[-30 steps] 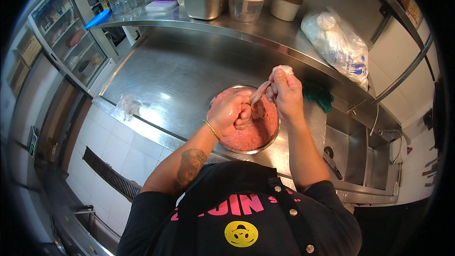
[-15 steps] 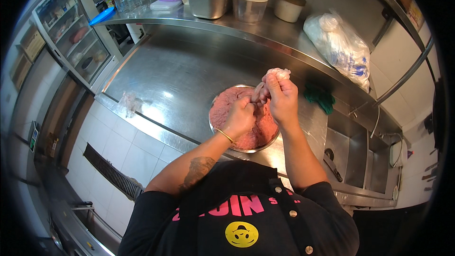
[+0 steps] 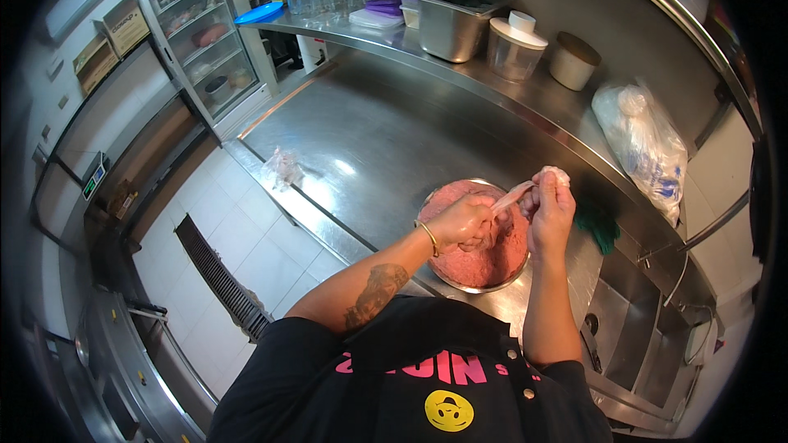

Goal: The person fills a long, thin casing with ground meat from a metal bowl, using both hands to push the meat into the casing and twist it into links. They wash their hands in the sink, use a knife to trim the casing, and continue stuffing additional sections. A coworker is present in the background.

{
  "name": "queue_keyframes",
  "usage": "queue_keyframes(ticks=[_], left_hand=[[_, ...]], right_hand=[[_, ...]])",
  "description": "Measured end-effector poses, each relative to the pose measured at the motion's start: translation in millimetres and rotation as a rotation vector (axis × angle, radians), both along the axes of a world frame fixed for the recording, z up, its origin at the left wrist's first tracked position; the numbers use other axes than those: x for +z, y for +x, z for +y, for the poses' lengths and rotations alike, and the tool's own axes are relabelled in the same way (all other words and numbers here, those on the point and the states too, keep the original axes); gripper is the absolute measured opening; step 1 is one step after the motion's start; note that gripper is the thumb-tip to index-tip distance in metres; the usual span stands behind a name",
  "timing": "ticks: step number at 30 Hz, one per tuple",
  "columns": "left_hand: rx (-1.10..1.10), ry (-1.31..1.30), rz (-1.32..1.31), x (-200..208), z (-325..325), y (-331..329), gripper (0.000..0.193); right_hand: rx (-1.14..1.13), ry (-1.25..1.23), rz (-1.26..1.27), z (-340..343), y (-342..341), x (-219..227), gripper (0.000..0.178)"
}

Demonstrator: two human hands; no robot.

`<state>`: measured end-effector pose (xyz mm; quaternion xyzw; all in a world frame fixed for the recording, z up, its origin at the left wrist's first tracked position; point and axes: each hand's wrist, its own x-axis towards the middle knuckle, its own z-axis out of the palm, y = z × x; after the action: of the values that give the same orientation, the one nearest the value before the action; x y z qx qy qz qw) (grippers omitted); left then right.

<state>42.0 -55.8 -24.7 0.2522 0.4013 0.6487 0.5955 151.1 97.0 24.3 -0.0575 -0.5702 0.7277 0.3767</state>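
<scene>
A round metal bowl [image 3: 484,288] of pink minced meat [image 3: 460,264] stands on the steel counter close in front of me. Above it, a translucent plastic bag [image 3: 514,195] is stretched into a narrow twisted strip between my hands. My left hand [image 3: 464,226] is closed round its lower end, over the middle of the meat. Higher and to the right, my right hand [image 3: 552,212] grips the other end, and a crumpled whitish bunch [image 3: 555,174] sticks out above its fingers. Whatever lies inside the left fist is hidden.
Crumpled clear plastic [image 3: 283,169] lies at the counter's left edge. On the back shelf are a deep metal pan [image 3: 455,29], lidded tubs [image 3: 517,51] and a filled plastic bag [image 3: 644,143]. A dark green cloth [image 3: 601,230] sits right of the bowl, by the sink [image 3: 611,312].
My hands have drawn apart, the right one to the right of the left, and more of the twisted bag shows between them. The whole view has shifted left.
</scene>
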Motion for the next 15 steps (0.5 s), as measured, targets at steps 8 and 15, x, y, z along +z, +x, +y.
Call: queue_keyframes(ticks=[8, 15], left_hand=[[0.726, -0.118, 1.015, 5.3, 13.4, 53.1, 0.017], [0.574, -0.103, 0.744, -17.7, 19.1, 36.6, 0.022]], right_hand=[[-0.021, 0.238, 0.011, -31.8, 8.0, 5.9, 0.017], [-0.054, 0.307, -0.053, -25.6, 11.6, -4.7, 0.017]])
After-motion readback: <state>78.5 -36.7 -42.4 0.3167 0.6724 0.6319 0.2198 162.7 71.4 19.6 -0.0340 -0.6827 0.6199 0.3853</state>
